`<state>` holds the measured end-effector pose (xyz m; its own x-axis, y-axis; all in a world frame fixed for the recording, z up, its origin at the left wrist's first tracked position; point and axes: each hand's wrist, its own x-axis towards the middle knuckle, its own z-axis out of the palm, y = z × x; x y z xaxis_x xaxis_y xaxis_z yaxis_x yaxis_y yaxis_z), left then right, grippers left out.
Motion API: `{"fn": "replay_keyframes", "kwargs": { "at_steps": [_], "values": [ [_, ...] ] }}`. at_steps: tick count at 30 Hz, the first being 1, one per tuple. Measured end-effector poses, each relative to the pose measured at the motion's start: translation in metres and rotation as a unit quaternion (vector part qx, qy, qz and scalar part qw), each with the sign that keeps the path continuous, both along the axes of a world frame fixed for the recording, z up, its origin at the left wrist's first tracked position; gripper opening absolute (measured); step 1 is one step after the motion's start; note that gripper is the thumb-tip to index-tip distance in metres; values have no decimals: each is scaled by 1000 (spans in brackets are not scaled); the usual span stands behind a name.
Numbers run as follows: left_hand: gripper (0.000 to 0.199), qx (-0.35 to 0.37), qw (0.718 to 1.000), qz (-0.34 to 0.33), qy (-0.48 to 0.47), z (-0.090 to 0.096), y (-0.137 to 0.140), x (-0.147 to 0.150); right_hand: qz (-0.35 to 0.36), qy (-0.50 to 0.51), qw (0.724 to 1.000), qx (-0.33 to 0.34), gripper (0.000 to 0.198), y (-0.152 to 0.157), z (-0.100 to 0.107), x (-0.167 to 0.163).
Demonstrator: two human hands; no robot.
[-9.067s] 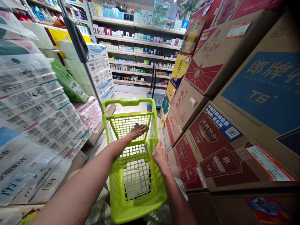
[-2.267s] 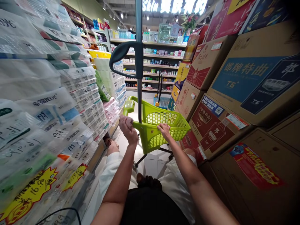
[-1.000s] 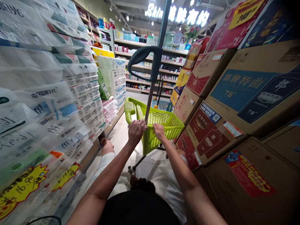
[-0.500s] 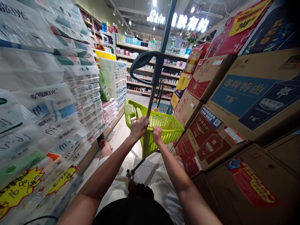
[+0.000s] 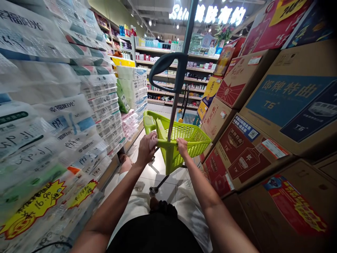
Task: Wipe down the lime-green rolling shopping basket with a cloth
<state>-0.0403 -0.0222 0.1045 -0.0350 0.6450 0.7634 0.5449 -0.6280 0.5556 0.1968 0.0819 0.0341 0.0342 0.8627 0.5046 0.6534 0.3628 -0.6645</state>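
In front of me stands a lime-green shopping cart basket [image 5: 195,151] with lattice sides. A grey metal pole [image 5: 174,112] with a dark looped handle [image 5: 168,72] rises at its near end. My left hand [image 5: 146,149] is closed around a crumpled pale pink cloth [image 5: 153,140], pressed to the basket's near-left rim. My right hand [image 5: 182,147] grips the near rim just right of the pole, fingers curled over it. Inside the basket, a flat green flap [image 5: 160,130] stands up near the left side.
Plastic-wrapped tissue packs [image 5: 63,119] are stacked high on the left. Cardboard liquor cartons [image 5: 286,95] form a wall on the right, close to the basket. Shelves of small products [image 5: 163,66] stand at the back. The tiled floor [image 5: 147,172] runs between the stacks.
My left hand has moved with the cloth from the pole's base leftward along the basket rim. My right hand stays on the rim. The view has shifted slightly.
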Motion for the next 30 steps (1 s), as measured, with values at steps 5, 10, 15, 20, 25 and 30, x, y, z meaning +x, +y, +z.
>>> {"fn": "replay_keyframes", "kwargs": {
  "at_steps": [5,10,15,20,25,30],
  "values": [
    [43,-163,981,-104,28,45,38,-13,10,22,1000,16,36,7,0,17],
    [32,-133,971,-154,129,55,48,3,-19,53,998,38,32,-3,3,30],
    [30,94,993,-67,6,-25,10,39,-122,154,952,236,25,-56,17,16],
    [31,173,983,46,-28,-95,-7,64,17,89,958,271,39,-94,35,-18],
    [26,104,993,43,38,-42,10,59,-26,106,967,231,55,-86,35,-30],
    [22,-67,974,-40,212,46,38,52,-21,131,966,223,61,-81,36,-21]
  ]
}}
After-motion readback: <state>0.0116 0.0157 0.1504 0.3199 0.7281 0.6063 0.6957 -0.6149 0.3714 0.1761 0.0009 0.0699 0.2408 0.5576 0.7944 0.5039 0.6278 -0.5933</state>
